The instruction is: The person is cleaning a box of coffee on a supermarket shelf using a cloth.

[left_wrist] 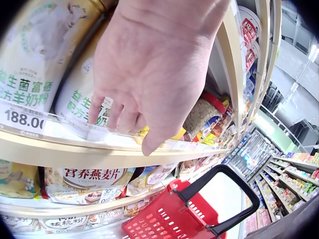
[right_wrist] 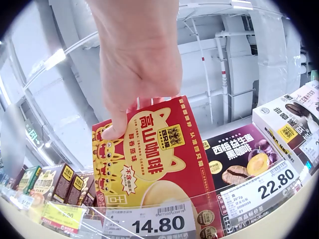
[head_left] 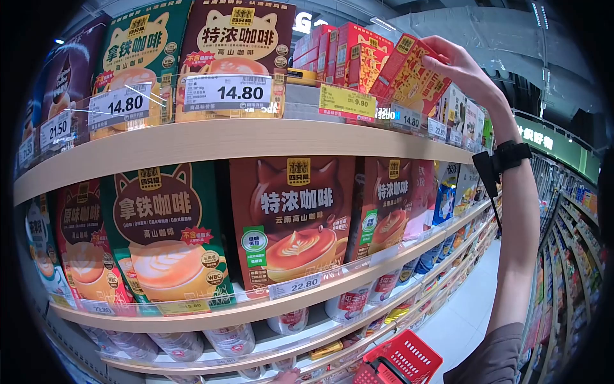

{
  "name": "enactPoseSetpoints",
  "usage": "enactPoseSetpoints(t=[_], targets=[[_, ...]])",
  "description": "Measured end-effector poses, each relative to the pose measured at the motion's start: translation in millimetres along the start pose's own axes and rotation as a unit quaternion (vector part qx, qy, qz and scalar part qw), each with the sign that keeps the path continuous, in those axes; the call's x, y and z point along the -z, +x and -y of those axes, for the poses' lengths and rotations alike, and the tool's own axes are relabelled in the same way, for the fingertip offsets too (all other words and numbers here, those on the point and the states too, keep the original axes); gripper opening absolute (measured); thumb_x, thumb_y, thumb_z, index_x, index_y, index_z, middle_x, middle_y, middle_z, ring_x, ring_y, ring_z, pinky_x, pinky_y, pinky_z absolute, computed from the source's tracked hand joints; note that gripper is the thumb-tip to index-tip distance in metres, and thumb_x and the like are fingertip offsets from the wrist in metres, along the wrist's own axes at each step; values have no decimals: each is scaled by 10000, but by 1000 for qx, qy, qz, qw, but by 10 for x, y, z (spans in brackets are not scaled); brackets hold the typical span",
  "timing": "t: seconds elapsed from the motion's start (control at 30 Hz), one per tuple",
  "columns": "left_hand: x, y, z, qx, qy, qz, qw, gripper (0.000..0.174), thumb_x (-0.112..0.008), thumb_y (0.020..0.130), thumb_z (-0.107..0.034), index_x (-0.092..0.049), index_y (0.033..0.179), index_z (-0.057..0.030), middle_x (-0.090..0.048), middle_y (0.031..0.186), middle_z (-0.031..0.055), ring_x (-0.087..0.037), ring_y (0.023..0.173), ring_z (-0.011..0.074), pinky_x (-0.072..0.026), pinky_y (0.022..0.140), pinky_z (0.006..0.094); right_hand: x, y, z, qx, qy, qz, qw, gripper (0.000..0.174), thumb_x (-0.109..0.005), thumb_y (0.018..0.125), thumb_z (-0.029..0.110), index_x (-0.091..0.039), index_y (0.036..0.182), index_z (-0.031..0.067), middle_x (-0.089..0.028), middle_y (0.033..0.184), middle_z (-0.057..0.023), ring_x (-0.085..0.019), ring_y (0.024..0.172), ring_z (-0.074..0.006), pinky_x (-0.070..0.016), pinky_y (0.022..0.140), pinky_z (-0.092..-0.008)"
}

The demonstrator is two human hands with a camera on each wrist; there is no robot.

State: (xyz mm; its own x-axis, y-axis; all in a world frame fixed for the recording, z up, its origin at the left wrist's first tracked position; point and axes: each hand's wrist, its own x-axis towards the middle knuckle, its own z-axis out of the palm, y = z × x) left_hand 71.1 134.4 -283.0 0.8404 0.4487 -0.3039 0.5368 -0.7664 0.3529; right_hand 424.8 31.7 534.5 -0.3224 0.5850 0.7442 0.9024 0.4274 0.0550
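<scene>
At the upper shelf, my right hand [head_left: 453, 59] pinches the top of a red and yellow coffee box [head_left: 409, 75], thumb on one face and fingers behind. The box leans at a tilt in the head view. In the right wrist view its lower edge is hidden behind a 14.80 price tag [right_wrist: 154, 222]. My left hand [left_wrist: 149, 74] hangs with relaxed fingers before a lower shelf, near white goat milk powder cans [left_wrist: 30, 59], and holds nothing. Only a small part of it shows at the bottom of the head view.
Red boxes [head_left: 358, 57] stand left of the held box, and a dark purple black coffee box [right_wrist: 241, 152] is to its right. Large coffee packs [head_left: 297, 224] fill the shelf below. A red shopping basket [head_left: 409, 358] with a black handle stands low by the shelves.
</scene>
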Motion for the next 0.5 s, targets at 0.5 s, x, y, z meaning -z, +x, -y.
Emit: enactPoseSetpoints(t=[0.5], targets=[[-42, -28, -102, -12, 1, 17, 1000, 487, -533, 926, -319, -443, 1296, -16, -457, 1367, 159, -524, 1199, 289, -466, 946, 389, 387, -371, 185, -13, 82, -224, 971, 481, -561, 944, 380, -509, 1292, 53, -605, 1144, -21, -547, 1037, -69, -435, 861, -236]])
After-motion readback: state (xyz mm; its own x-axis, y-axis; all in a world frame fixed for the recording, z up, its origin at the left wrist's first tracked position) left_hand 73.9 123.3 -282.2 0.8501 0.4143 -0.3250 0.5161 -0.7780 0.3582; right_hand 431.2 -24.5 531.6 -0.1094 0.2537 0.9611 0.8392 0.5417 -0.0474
